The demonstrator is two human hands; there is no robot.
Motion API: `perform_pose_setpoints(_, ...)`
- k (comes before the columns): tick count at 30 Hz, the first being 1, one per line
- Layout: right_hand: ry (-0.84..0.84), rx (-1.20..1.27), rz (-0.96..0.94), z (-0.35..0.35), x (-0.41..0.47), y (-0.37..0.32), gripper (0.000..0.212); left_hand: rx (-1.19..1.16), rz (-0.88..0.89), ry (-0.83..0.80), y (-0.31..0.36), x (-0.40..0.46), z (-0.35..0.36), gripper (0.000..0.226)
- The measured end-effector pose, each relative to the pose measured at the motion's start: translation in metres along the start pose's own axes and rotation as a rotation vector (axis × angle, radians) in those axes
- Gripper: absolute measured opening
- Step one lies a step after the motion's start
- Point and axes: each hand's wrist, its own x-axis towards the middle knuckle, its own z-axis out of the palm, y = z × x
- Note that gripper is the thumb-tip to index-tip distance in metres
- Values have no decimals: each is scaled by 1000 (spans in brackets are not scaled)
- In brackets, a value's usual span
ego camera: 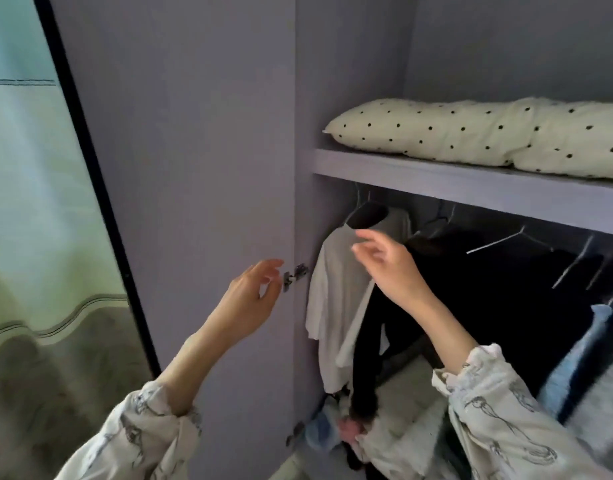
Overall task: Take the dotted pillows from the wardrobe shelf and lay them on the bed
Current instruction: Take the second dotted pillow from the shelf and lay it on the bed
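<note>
Two cream pillows with black dots lie side by side on the lilac wardrobe shelf [436, 183]: one pillow [426, 131] to the left, the other pillow [575, 147] at the right edge of view. Both my hands are raised below the shelf and hold nothing. My left hand [249, 292] hovers with relaxed fingers in front of the open door, near its hinge. My right hand [388, 261] is up in front of the hanging clothes, fingers loosely spread, well under the left pillow. The bed is out of view.
The open wardrobe door [180, 168] stands at my left, with a metal hinge [294, 275]. Under the shelf hang a white shirt [336, 299], dark clothes [488, 306] and wire hangers. Folded things lie on the wardrobe floor. A pale curtain [31, 202] fills the far left.
</note>
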Motion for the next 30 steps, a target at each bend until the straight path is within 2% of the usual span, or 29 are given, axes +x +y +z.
perform_pose_setpoints(4,156,-100,-21,-48,42,10,32,-33,139,-50,17,78,29,33)
perform_pose_setpoints(8,313,-267,-44,-94,80,11,32,-61,364,-53,48,151,56,34)
perform_pose_setpoints(14,539,-493,-177,-158,133,-4,33,-34,726,-29,113,256,81,40)
perform_pose_setpoints(16,604,-634,-192,-180,143,-7,35,-49,844,-9,135,286,83,45)
perform_pose_setpoints(18,569,-817,-148,-199,151,-5,45,-16,940,24,153,312,87,51)
perform_pose_setpoints(20,456,-1002,-64,-212,160,1,59,107,1004,30,166,335,96,61)
perform_pose_setpoints(23,381,-1242,80,-224,173,11,77,405,1009,-4,175,367,115,79)
perform_pose_setpoints(26,388,-1350,178,-231,181,18,90,497,978,-19,179,392,125,93)
perform_pose_setpoints(28,387,-1412,218,-232,185,20,91,493,989,3,181,398,129,90)
perform_pose_setpoints(30,413,-1441,218,-229,187,20,82,480,1014,48,181,396,132,80)
